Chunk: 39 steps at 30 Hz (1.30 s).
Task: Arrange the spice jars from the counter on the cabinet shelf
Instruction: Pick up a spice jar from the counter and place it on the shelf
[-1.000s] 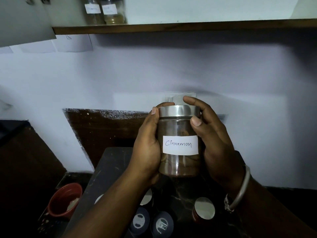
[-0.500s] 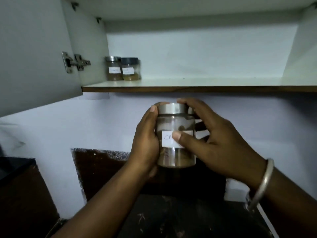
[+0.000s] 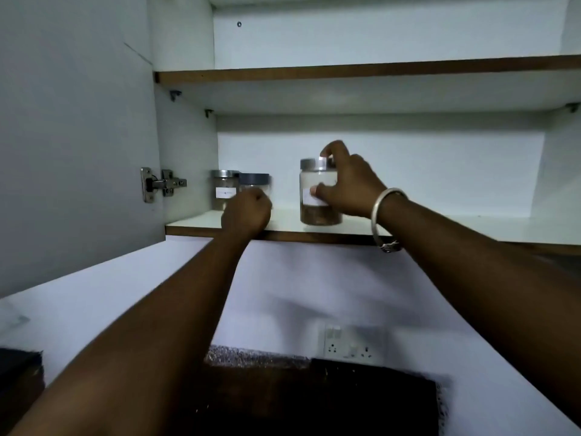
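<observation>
Raised from chest height onto the cabinet shelf [image 3: 440, 226]: cinnamon jar [image 3: 318, 196], upright, lid up. Left hand [image 3: 246, 210] curled shut, off it; right hand [image 3: 347, 184] clasping its side. Two jars [image 3: 224, 189] far left.

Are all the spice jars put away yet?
Not yet sure. Two jars already stand at the shelf's left end. The right hand holds a third jar on the shelf. The left hand rests closed at the shelf edge. The counter is out of view, so more may remain.
</observation>
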{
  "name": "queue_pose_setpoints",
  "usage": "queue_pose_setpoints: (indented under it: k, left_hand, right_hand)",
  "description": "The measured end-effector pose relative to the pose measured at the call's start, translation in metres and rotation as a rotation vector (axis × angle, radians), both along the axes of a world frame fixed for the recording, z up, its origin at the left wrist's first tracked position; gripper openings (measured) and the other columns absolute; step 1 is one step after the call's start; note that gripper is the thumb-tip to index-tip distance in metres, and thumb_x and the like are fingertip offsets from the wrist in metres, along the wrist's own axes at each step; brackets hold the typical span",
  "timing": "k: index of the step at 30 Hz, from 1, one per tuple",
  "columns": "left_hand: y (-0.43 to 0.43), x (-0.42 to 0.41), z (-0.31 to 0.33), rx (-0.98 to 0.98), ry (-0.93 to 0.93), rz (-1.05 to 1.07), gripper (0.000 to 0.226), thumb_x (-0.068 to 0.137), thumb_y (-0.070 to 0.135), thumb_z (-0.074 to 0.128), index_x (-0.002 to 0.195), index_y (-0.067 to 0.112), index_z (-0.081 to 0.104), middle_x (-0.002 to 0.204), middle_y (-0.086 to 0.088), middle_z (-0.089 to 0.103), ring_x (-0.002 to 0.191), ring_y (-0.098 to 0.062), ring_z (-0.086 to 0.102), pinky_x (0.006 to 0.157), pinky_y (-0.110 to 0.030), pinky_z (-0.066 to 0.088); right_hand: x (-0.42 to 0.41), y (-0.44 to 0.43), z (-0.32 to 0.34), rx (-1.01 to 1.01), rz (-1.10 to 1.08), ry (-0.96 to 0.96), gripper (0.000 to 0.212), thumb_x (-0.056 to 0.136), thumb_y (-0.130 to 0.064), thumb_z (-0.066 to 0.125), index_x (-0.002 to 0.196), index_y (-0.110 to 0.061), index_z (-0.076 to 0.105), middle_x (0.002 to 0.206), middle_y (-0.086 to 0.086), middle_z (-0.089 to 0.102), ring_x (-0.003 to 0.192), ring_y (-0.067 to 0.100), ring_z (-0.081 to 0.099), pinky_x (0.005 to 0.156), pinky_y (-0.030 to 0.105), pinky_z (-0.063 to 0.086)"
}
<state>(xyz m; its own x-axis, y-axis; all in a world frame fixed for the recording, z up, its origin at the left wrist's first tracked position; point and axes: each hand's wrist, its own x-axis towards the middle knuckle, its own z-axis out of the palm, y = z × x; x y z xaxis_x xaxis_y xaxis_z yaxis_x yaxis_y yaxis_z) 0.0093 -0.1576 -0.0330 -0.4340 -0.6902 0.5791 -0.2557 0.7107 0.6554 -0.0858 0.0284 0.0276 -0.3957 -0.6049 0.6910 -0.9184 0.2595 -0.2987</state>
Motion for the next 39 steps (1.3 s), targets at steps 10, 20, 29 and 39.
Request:
queue_pose_setpoints:
  k: [10, 20, 29, 39]
  left_hand:
    - [-0.029, -0.024, -0.034, -0.459, -0.063, 0.291, 0.04, 0.086, 0.03, 0.035, 0.085, 0.018, 0.072, 0.087, -0.006, 0.073, 0.08, -0.035, 0.068, 0.065, -0.031, 0.038]
    - [-0.03, -0.029, -0.036, -0.505, -0.05, 0.338, 0.042, 0.085, 0.036, 0.035, 0.082, 0.02, 0.073, 0.08, -0.001, 0.072, 0.074, -0.028, 0.067, 0.06, -0.029, 0.041]
    - [-0.03, -0.03, -0.037, -0.496, -0.025, 0.343, 0.038, 0.083, 0.035, 0.037, 0.077, 0.019, 0.07, 0.075, 0.0, 0.069, 0.069, -0.027, 0.064, 0.057, -0.028, 0.035]
    - [-0.025, -0.027, -0.035, -0.472, -0.01, 0.303, 0.035, 0.082, 0.034, 0.039, 0.072, 0.017, 0.068, 0.071, -0.001, 0.068, 0.066, -0.028, 0.062, 0.055, -0.027, 0.033]
  right_hand:
    - [-0.063, -0.138, -0.004, 0.215, -0.151, -0.069, 0.057, 0.094, -0.033, 0.067, 0.136, -0.022, 0.03, 0.129, 0.021, 0.041, 0.09, 0.04, 0.058, 0.086, 0.042, 0.051]
    - [-0.093, -0.202, 0.0, 0.265, -0.2, -0.074, 0.058, 0.096, -0.032, 0.064, 0.14, -0.02, 0.028, 0.128, 0.025, 0.048, 0.106, 0.045, 0.061, 0.084, 0.046, 0.05]
    - [-0.101, -0.223, -0.004, 0.268, -0.212, -0.051, 0.062, 0.096, -0.029, 0.064, 0.143, -0.019, 0.025, 0.126, 0.027, 0.051, 0.106, 0.044, 0.06, 0.089, 0.049, 0.051]
    - [-0.088, -0.183, -0.009, 0.395, 0.072, -0.351, 0.092, 0.093, -0.073, 0.039, 0.159, -0.013, 0.018, 0.157, 0.013, 0.039, 0.144, 0.036, 0.037, 0.109, 0.049, 0.034]
